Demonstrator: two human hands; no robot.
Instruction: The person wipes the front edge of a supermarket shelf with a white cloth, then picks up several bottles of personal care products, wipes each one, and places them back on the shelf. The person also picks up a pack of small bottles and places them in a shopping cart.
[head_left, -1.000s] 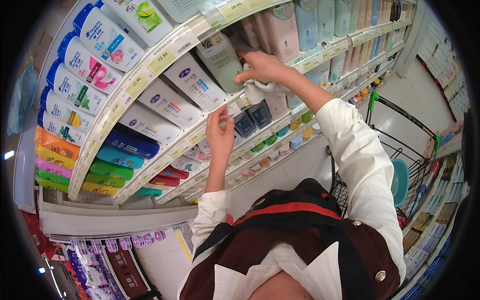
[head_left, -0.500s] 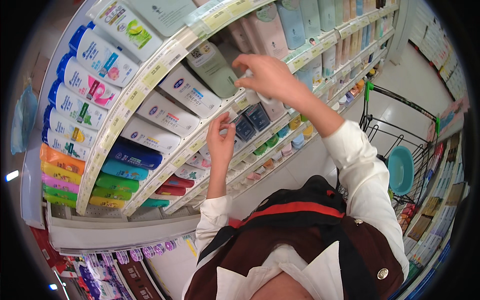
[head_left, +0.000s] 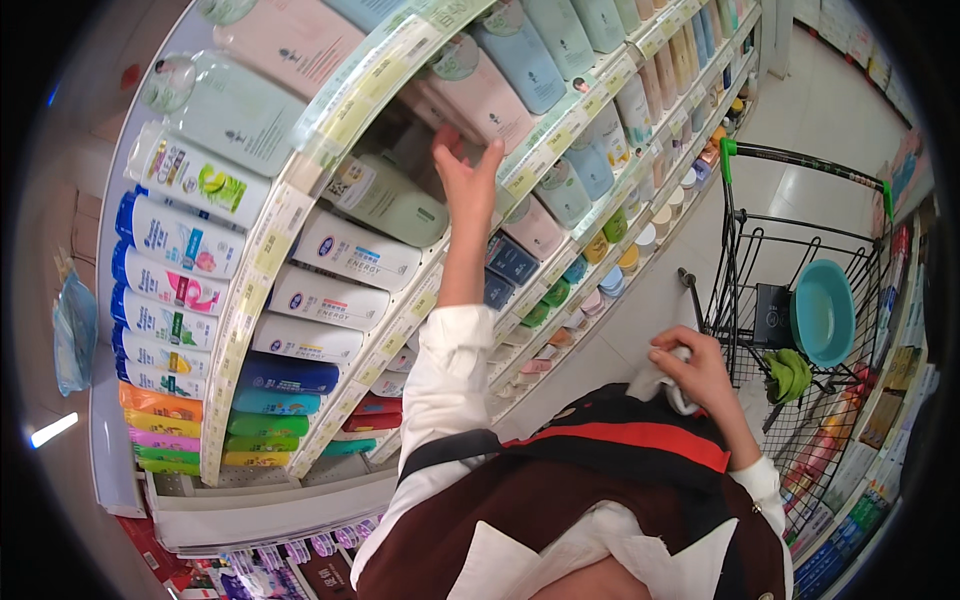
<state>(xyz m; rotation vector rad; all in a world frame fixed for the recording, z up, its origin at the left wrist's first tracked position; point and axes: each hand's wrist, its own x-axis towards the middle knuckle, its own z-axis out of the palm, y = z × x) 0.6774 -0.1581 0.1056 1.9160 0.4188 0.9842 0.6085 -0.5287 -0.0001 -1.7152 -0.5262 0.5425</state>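
My left hand (head_left: 466, 185) reaches into a middle shelf with thumb and fingers spread. Its fingertips are at the lower corner of a pale pink pump-type bottle (head_left: 485, 100), beside a dark gap; whether they press on it I cannot tell. Left of that gap lies a translucent green bottle (head_left: 385, 200) with a label. Below it, white bottles (head_left: 357, 249) lie in a row. My right hand (head_left: 692, 368) is down in front of my apron (head_left: 620, 437), closed around a crumpled white cloth (head_left: 655, 385).
A black wire shopping cart (head_left: 745, 300) stands at the right, with a turquoise basin (head_left: 823, 312) and a green cloth (head_left: 789, 376) in it. Shelf rails with price labels (head_left: 280, 215) curve across the left. Small tubs (head_left: 628, 260) fill a lower shelf.
My right hand has come down from the shelf to my apron with the white cloth. My left hand has risen to the pink bottle. The view has shifted along the shelves.
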